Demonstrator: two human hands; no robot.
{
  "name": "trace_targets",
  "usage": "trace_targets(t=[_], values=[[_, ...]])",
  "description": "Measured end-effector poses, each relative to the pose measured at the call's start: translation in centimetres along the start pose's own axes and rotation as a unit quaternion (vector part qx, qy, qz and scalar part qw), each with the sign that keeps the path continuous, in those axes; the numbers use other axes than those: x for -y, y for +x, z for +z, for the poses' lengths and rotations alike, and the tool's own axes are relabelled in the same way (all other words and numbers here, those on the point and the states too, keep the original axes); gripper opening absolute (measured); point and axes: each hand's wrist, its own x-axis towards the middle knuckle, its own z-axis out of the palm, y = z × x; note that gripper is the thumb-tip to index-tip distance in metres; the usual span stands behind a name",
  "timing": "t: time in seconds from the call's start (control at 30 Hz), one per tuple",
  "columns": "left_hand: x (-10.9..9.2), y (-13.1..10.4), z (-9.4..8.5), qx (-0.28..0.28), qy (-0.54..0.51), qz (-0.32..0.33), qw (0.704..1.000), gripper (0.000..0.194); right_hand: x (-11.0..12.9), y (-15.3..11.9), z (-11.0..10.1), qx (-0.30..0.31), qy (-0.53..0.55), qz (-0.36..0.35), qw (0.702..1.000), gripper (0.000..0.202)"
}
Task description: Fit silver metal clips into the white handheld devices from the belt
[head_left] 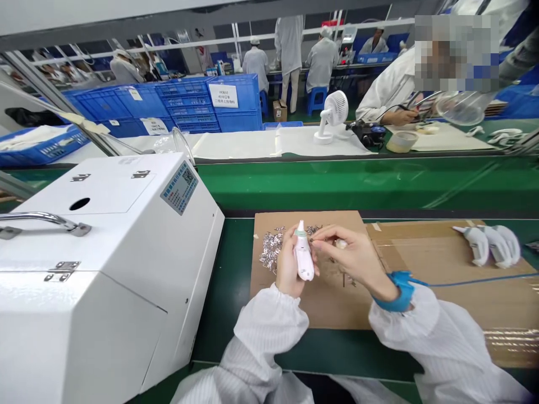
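Observation:
My left hand (288,261) is closed around a white ear thermometer (303,257), its narrow tip pointing up and a pale green ring below the tip. My right hand (351,252) is at the thermometer's right side, thumb and forefinger pinched together close to the ring. Whatever sits in that pinch is too small to make out. Small shiny metal parts (272,249) lie in a pile on the cardboard sheet (332,311), left of my left hand. More small parts lie beneath my right hand, partly hidden by it.
Several similar white housings (490,245) rest on the right-hand cardboard (446,303). A blue cord (484,279) runs right from my blue wristband (398,292). A large white machine box (113,252) stands at left. Behind the green ledge are a small fan (334,109) and a co-worker (391,84).

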Motion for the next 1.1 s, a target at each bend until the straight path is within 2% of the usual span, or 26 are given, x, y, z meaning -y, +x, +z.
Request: trace_targets(t=[0.1, 0.23, 0.4, 0.47, 0.57, 0.6, 0.67, 0.73, 0.8, 0.87, 0.9, 1.0, 1.1], values=[[-0.1, -0.8, 0.8, -0.009, 0.017, 0.020, 1.000, 0.040, -0.1, -0.9, 0.9, -0.011, -0.003, -0.022, 1.000, 0.007], [-0.2, -1.3, 1.0, -0.021, 0.039, 0.025, 0.999, 0.039, -0.4, -1.3, 0.8, -0.006, -0.049, -0.064, 0.997, 0.005], [0.1, -1.3, 0.7, -0.024, 0.058, 0.036, 0.997, 0.040, 0.3, -1.9, 0.6, 0.035, -0.128, -0.143, 0.981, 0.009], [0.4, -1.2, 0.6, -0.034, 0.062, 0.034, 0.997, 0.041, 0.7, -2.2, 0.3, 0.062, -0.169, -0.147, 0.973, 0.014], [0.7, -0.9, 0.0, -0.052, 0.053, 0.029, 0.997, 0.040, 0.9, -2.0, -0.4, 0.117, -0.199, -0.113, 0.967, 0.018], [0.6, -0.7, -0.3, -0.055, 0.043, 0.029, 0.997, 0.040, 0.8, -1.7, -0.6, 0.117, -0.195, -0.094, 0.969, 0.019], [0.1, -0.2, -1.2, -0.064, 0.014, 0.028, 0.997, 0.039, 0.2, -0.8, -1.0, 0.076, -0.194, -0.046, 0.977, 0.021], [-0.8, 0.1, -2.5, -0.091, -0.017, 0.025, 0.995, 0.035, -0.9, 0.4, -0.8, 0.067, -0.254, 0.023, 0.965, 0.023], [-2.1, 0.2, -3.9, -0.130, -0.036, 0.031, 0.990, 0.030, -2.4, 1.4, 0.0, 0.131, -0.338, 0.079, 0.929, 0.018], [-3.3, -0.1, -5.1, -0.155, -0.043, 0.050, 0.986, 0.025, -3.9, 2.2, 1.3, 0.204, -0.385, 0.104, 0.894, 0.013], [-3.8, -0.4, -5.6, -0.158, -0.045, 0.060, 0.985, 0.024, -4.6, 2.5, 1.9, 0.218, -0.392, 0.106, 0.887, 0.012], [-4.8, -1.3, -6.5, -0.147, -0.048, 0.080, 0.985, 0.024, -6.0, 3.1, 3.6, 0.207, -0.409, 0.114, 0.882, 0.012], [-4.9, -1.8, -6.7, -0.144, -0.044, 0.083, 0.985, 0.023, -6.4, 3.5, 4.5, 0.191, -0.424, 0.125, 0.876, 0.016]])
